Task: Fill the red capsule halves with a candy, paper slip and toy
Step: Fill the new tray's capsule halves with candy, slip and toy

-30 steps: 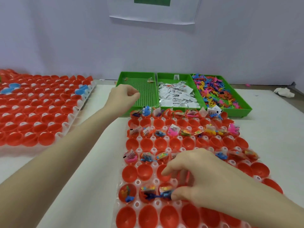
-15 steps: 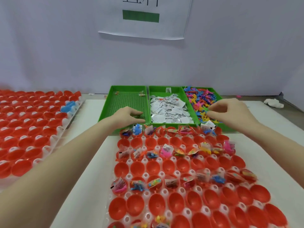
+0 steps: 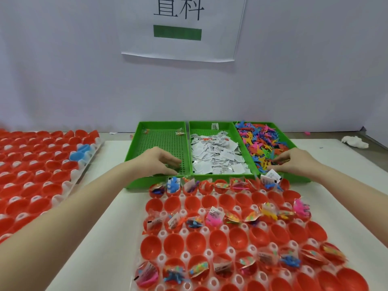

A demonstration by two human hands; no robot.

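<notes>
We have lifted both hands off the capsule tray and reached back to the supply bins: a second ago our right hand (image 3: 294,161) was down among the red capsule halves (image 3: 216,236), and now it pinches into the toys (image 3: 262,141) in the right bin. Our left hand (image 3: 156,161) curls narrow over the nearly bare candy bin (image 3: 161,143). That points to a fresh round of picking, with whole rows unfilled. The paper slips (image 3: 216,156) lie between. Whether either hand holds anything we cannot tell; the fingertips blur.

White table (image 3: 109,206): green trays (image 3: 159,181), capsule racks (image 3: 161,234).
</notes>
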